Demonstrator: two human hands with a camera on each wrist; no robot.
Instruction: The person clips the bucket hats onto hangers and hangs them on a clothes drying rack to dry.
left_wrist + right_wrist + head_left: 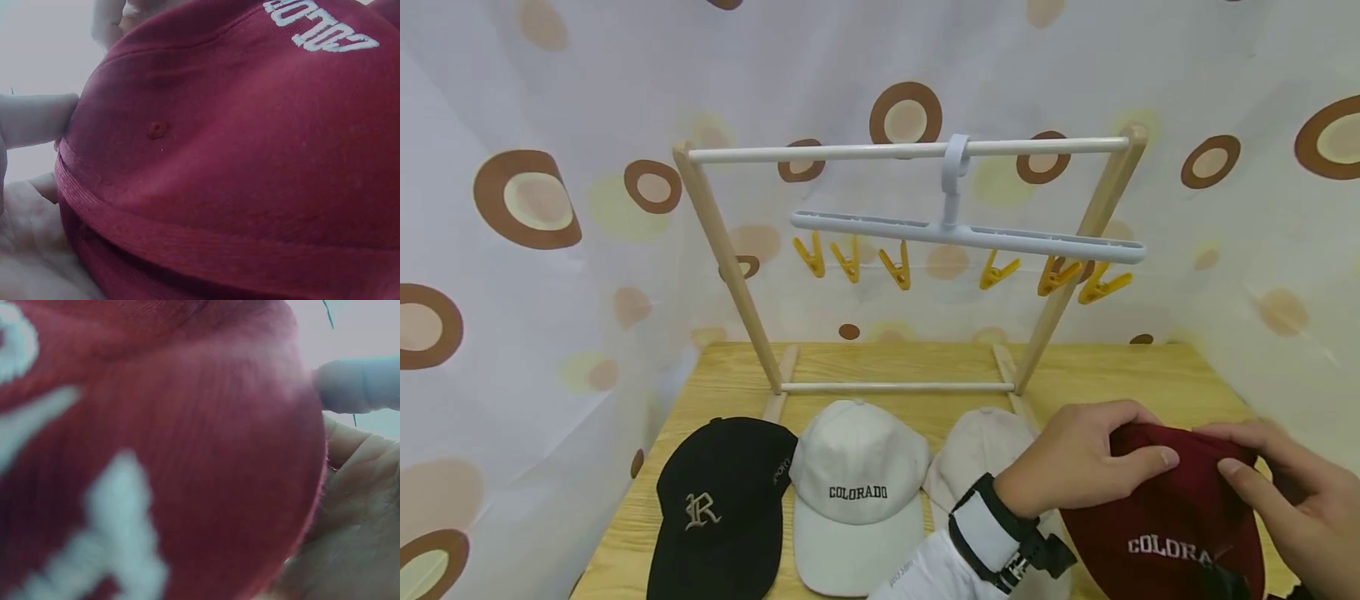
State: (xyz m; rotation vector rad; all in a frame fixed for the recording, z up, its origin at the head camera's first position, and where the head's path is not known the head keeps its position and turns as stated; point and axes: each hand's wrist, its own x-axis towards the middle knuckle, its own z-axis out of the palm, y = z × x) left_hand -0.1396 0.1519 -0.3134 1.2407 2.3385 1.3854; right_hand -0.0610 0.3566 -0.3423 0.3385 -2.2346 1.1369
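The maroon cap (1165, 517), lettered COLORADO in white, is held at the near right of the wooden table (1120, 367), its crown turned away from the person and its top button visible in the left wrist view. It is gripped at the rear edge of the crown by both hands: the left hand (1075, 467) is curled over the left side with the thumb laid on the fabric, and the right hand (1292, 492) pinches the right side between thumb and fingers. For the step in hand, judged to be the lifting of this cap toward the clips, the grip is best kept on the back rim, so that a free strip of fabric is left between the two hands for a clip to bite. The cap should be raised level, so that the beige cap (981, 446) just beside it and partly under the left wrist is not dragged. Farther left lie the white cap (853, 492) and the black cap (726, 508). Behind them stands the wooden rack (730, 258), from whose rail the white hanger (962, 229) with its yellow clips (897, 267) is hung; the hanger can swing, so it should be approached slowly.
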